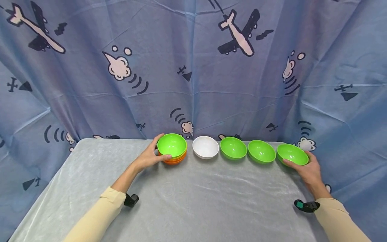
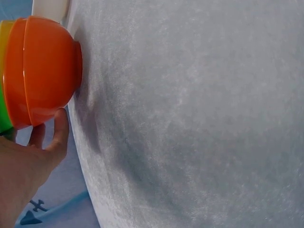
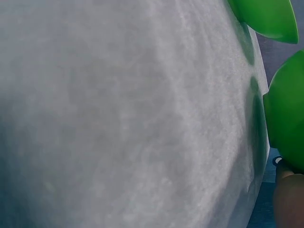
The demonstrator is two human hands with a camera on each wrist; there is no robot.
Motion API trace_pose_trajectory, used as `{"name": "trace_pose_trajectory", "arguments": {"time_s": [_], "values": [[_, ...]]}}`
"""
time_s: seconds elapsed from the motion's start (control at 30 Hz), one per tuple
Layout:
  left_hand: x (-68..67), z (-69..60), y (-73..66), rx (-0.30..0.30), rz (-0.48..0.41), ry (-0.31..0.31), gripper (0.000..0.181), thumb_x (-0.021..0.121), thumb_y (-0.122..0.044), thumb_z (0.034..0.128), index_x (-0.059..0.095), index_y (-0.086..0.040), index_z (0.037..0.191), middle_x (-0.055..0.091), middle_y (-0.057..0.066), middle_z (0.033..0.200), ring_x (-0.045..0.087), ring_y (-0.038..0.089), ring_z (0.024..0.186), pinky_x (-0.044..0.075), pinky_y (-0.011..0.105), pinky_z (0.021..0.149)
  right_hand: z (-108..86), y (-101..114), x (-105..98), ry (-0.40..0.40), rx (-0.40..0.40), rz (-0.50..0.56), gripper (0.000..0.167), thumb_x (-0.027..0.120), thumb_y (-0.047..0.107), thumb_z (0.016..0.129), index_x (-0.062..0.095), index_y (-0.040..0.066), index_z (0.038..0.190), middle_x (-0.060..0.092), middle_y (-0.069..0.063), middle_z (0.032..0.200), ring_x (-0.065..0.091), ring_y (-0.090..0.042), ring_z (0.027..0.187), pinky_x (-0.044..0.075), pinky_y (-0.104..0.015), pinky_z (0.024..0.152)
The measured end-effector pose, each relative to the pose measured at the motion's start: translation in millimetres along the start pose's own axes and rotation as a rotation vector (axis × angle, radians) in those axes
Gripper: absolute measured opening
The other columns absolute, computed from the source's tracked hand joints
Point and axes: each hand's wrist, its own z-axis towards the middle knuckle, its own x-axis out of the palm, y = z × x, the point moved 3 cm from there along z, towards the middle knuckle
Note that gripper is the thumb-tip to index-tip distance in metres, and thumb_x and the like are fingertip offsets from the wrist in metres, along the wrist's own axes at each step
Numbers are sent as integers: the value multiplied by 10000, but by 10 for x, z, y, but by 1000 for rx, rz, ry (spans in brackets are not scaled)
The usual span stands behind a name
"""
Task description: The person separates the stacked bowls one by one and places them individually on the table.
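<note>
At the back middle of the table stands a stack of bowls, a green bowl [image 1: 171, 144] on top of orange bowls [image 1: 173, 162]. My left hand [image 1: 150, 156] grips this stack from the left, thumb at the front and fingers round the far side. The left wrist view also shows a yellow band [image 2: 6, 40] between the green and the orange bowls [image 2: 50, 66]. My right hand [image 1: 311, 170] holds the rightmost green bowl [image 1: 292, 154] by its right side, with the thumb at its front. That bowl tilts slightly in the head view.
Between the hands, a white bowl [image 1: 206, 148] and two green bowls, one nearer the middle [image 1: 233, 148] and one farther right [image 1: 261, 152], form a row along the back edge. A grey cloth covers the table [image 1: 211, 205]. Behind it hangs a blue curtain [image 1: 157, 67] with airplane prints.
</note>
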Motion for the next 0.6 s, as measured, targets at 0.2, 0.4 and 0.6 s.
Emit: {"name": "trace_pose_trajectory", "arguments": {"time_s": [0.2,0.4,0.6], "values": [[6,12,3,-6,-6,6,1009,815,-247,891,141,-170,1637,159,180,1648,211,455,1463,208,667,1124,40,1,35,6,-9,-20,1129,832,389,857,91,-4,1614,200,-294,1596,291,-463,1359,284,-605,1093],[16,-85,-211,-16,-19,21,973,790,-154,903,144,-111,1630,156,223,1638,202,474,1460,197,661,1130,39,-33,43,48,-24,-47,1148,820,395,866,53,-43,1600,159,-338,1588,264,-505,1365,278,-644,1075],[-9,-209,-402,-13,-30,23,955,782,-155,909,154,-101,1626,164,231,1634,201,467,1462,193,651,1136,46,-51,11,100,-79,-45,1133,794,403,892,25,-21,1607,111,-328,1610,217,-526,1398,240,-660,1091]]}}
